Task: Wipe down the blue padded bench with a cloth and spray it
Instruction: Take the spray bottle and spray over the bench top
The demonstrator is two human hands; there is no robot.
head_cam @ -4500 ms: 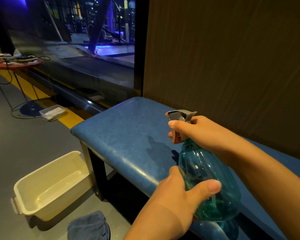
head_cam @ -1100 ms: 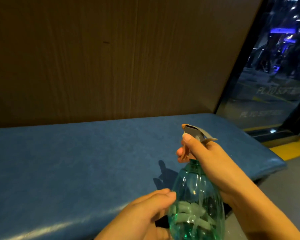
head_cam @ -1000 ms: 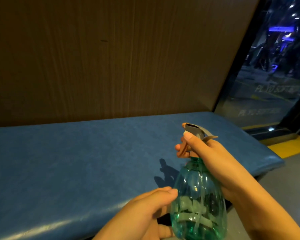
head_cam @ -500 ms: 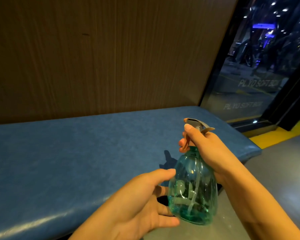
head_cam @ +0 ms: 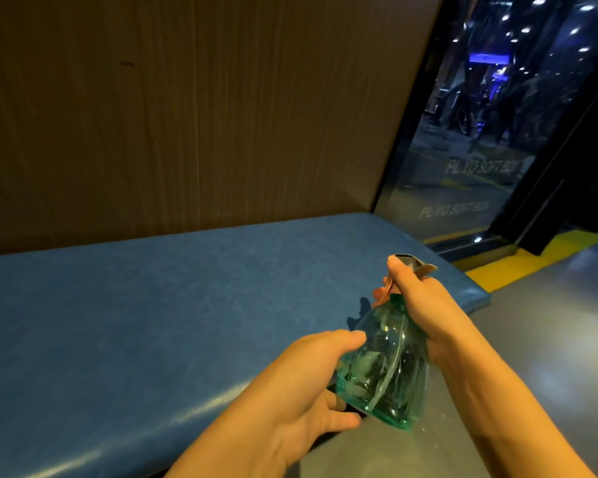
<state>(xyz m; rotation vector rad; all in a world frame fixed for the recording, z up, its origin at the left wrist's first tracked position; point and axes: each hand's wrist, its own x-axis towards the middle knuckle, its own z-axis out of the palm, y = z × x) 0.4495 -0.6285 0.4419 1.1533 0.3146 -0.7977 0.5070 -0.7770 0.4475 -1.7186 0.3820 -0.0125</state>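
At the right end of the counter (head_cam: 152, 322), the bottle (head_cam: 387, 367) hangs tilted over the padded front edge. Its base is out over the floor (head_cam: 539, 339) and its sprayer head (head_cam: 409, 263) leans toward the blue top. The right hand (head_cam: 425, 312) is wrapped round the neck, with the forefinger lying along the top of the sprayer head and the other fingers curled at the trigger. Whether the trigger is squeezed cannot be told. The left hand (head_cam: 301, 384) cups the lower side of the bottle, thumb against the plastic and fingers curled in under the base, steadying it rather than carrying it, as it seems. A little liquid lies in the bottom of the bottle.

Spraying looks to be the step in hand, with the aim on this last stretch of the counter. The blue top shows a soft sheen along its front edge and a faint mottling near the bottle's shadow. Either could be wet mist or just the grain of the covering, so how much has been sprayed is not certain. No cloth is in view, and no wipe marks can be made out. By this view the wiping is probably left to do: putting the bottle down, finding the cloth and working along the whole top. Behind the counter stands a brown wall (head_cam: 187, 115), with a glass pane (head_cam: 480, 167) to its right.
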